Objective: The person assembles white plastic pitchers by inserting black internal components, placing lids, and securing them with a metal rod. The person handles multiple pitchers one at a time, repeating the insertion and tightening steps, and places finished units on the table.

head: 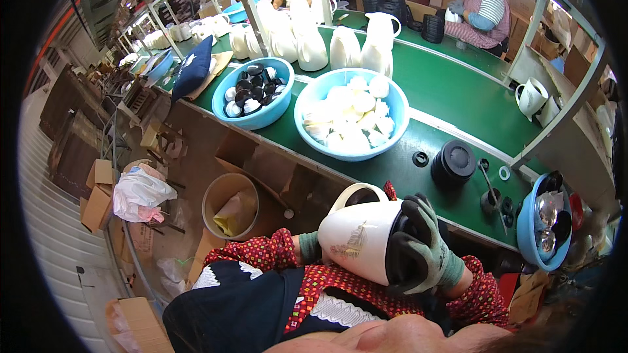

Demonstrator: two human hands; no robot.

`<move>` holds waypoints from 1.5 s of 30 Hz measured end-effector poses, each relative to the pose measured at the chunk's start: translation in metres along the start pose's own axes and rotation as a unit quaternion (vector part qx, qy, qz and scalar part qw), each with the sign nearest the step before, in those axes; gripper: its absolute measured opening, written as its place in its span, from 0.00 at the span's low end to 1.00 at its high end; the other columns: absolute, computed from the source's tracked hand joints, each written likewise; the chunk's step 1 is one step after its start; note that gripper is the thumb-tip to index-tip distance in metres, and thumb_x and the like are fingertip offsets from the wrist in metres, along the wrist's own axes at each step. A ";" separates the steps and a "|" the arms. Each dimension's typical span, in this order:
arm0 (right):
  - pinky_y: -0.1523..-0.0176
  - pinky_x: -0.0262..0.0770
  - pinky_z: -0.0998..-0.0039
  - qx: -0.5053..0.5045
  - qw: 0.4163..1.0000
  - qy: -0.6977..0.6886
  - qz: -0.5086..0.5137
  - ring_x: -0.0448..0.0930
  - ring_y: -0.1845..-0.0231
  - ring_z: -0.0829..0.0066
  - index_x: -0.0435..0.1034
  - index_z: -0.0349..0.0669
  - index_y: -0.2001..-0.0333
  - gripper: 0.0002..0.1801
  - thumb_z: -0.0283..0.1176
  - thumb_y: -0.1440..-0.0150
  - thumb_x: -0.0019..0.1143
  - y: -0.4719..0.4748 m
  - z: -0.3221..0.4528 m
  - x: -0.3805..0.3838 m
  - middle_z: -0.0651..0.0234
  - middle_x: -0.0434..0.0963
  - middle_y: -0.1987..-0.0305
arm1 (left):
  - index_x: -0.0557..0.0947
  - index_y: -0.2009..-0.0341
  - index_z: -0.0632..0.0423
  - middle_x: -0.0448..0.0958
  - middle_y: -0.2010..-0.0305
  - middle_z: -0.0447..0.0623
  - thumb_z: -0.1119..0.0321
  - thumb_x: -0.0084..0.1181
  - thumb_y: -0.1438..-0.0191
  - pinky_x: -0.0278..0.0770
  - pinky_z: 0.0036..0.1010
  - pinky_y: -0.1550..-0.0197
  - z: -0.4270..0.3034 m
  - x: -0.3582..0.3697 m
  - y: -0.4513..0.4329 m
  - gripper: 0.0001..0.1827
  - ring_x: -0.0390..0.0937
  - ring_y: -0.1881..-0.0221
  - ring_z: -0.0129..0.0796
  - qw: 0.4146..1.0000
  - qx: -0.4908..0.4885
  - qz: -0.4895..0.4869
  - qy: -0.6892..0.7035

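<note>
A white vacuum jug body [360, 240] lies on its side across my lap, its handle upward and a printed leaf and flower pattern on its wall. Gloved in grey-green with dark fingers, my right hand [427, 250] spreads its fingers over the black base [396, 250] at the jug's right end. My left hand [310, 247] reaches around the other end; only its glove cuff and a little of the glove show, and the jug hides the fingers. On the bench ahead stands a stack of black round bases [454, 162], with a small black ring [420, 159] beside it.
The green bench [471, 98] carries a blue basin [351, 154] of white lids, another basin [255, 122] of black and white lids, and several white jugs [311, 54]. At right, a blue basin [527, 225] holds shiny parts. Two people sit across. A round bin [230, 206] stands left.
</note>
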State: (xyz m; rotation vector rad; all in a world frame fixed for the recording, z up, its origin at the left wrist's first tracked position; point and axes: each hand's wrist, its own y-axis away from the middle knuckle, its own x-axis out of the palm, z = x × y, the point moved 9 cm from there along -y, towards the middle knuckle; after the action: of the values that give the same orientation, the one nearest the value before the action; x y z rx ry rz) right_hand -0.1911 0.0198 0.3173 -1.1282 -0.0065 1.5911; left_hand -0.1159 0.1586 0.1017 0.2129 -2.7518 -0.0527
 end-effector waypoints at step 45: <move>0.26 0.67 0.48 0.215 0.972 0.092 0.036 0.67 0.27 0.40 0.74 0.51 0.37 0.44 0.32 0.61 0.84 0.001 -0.061 0.019 0.46 0.62 0.25 | 0.78 0.36 0.47 0.58 0.23 0.70 0.47 0.81 0.60 0.56 0.58 0.24 -0.163 0.017 -0.029 0.46 0.59 0.24 0.67 0.704 0.110 -0.070 -0.698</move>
State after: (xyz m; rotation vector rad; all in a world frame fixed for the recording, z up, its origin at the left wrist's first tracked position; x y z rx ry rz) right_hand -0.1502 0.0015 0.2715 -0.9339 0.4857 1.4537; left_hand -0.0663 0.1257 0.2572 0.6787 -4.2734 0.1461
